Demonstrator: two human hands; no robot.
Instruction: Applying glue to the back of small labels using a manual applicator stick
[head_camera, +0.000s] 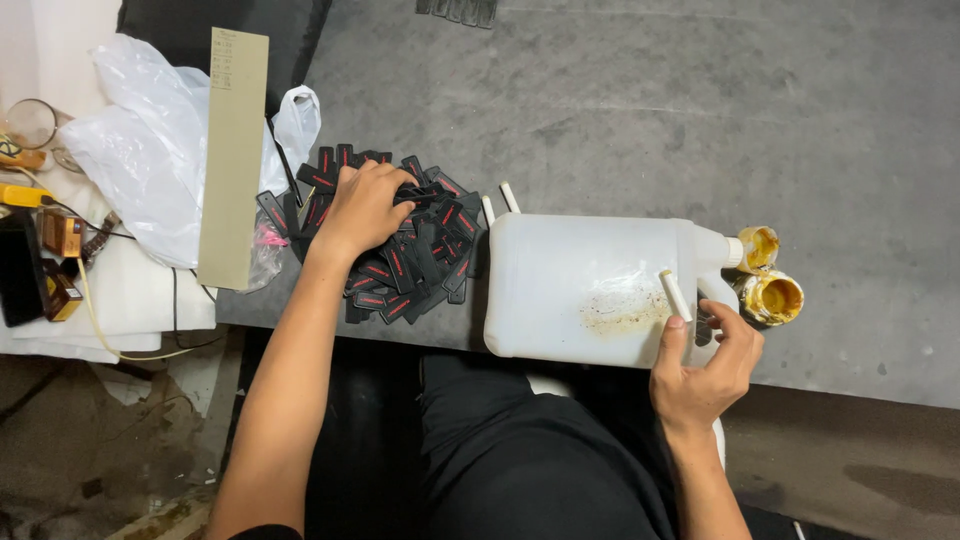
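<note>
Left hand: fingers spread, pressed down onto one heap of black tags. Right hand: pinching one white stick against one white jug; two yellow-stained caps just beyond.

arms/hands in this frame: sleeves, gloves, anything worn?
Both arms are bare from the bottom edge of the frame to the fingers: no sleeves in view, no gloves. The left hand and right hand show no rings, and neither wrist carries a watch or band. No cables or markings. Dark clothing covers the lap below.
</note>
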